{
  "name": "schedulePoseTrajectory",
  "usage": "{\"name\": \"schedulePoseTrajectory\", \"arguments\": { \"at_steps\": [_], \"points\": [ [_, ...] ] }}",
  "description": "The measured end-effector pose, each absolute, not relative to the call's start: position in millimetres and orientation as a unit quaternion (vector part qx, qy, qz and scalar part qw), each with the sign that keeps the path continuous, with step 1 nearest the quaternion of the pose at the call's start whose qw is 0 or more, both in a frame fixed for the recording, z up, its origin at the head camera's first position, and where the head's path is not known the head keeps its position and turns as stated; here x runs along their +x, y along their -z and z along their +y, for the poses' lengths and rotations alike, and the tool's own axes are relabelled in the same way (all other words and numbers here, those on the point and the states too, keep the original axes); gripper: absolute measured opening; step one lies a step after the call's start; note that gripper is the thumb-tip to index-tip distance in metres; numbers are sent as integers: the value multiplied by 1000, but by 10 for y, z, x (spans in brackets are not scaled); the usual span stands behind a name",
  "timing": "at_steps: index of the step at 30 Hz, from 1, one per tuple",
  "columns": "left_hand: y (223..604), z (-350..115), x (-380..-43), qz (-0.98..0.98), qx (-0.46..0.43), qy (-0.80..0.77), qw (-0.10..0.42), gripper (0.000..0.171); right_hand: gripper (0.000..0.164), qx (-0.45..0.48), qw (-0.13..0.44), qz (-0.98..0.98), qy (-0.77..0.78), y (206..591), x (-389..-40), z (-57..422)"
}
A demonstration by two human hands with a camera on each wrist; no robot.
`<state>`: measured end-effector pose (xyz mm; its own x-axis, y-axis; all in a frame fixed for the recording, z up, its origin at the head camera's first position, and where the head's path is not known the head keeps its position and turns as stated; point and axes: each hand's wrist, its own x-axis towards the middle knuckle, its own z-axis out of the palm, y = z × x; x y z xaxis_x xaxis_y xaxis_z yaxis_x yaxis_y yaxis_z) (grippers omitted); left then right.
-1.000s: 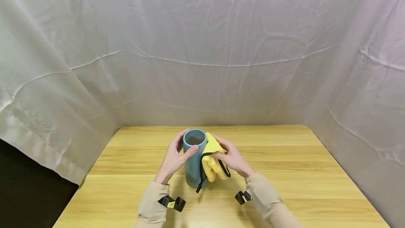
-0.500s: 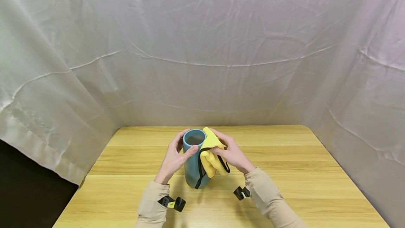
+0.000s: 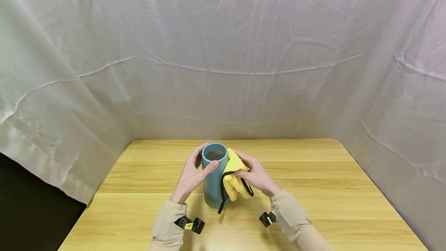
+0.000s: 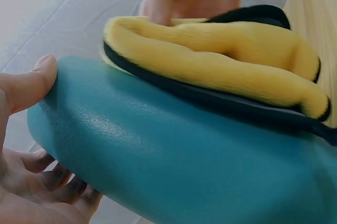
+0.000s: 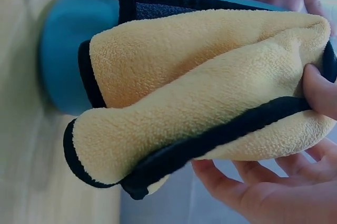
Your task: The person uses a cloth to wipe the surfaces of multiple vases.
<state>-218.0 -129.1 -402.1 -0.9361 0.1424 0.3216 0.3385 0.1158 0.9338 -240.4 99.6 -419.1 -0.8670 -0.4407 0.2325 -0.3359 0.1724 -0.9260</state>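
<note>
A tall blue vase (image 3: 211, 185) with an open round top stands upright on the wooden table. My left hand (image 3: 189, 175) grips it near the rim, thumb on the near side and fingers round the far side. Against the vase's right side lies a folded yellow cloth (image 3: 234, 183) with black edging and a hanging black loop. My right hand (image 3: 256, 173) holds this cloth, thumb on top of the fold and fingers behind it. In the right wrist view the cloth (image 5: 200, 87) covers much of the vase's side (image 5: 73, 56).
The wooden table (image 3: 331, 196) stretches out on both sides of the vase. Pale grey curtains (image 3: 244, 49) hang behind it and to its left and right. A dark area (image 3: 31, 208) shows at the lower left. Each wrist carries a small black camera (image 3: 198, 225).
My right hand and the cloth slid up along the vase's side to rim height, then came back down. The left hand and the vase have stayed in place.
</note>
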Motion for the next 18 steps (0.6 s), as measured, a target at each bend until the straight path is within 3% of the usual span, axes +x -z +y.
{"name": "schedulePoseTrajectory", "arguments": {
  "at_steps": [11, 18],
  "points": [
    [4021, -1282, -2179, -742, -162, 646, 75, 65, 67, -241, 81, 769, 586, 4547, -2406, 1069],
    [4023, -1286, -2176, -741, -162, 647, 75, 65, 67, -242, 85, 769, 585, 4583, -2410, 1075]
  ]
}}
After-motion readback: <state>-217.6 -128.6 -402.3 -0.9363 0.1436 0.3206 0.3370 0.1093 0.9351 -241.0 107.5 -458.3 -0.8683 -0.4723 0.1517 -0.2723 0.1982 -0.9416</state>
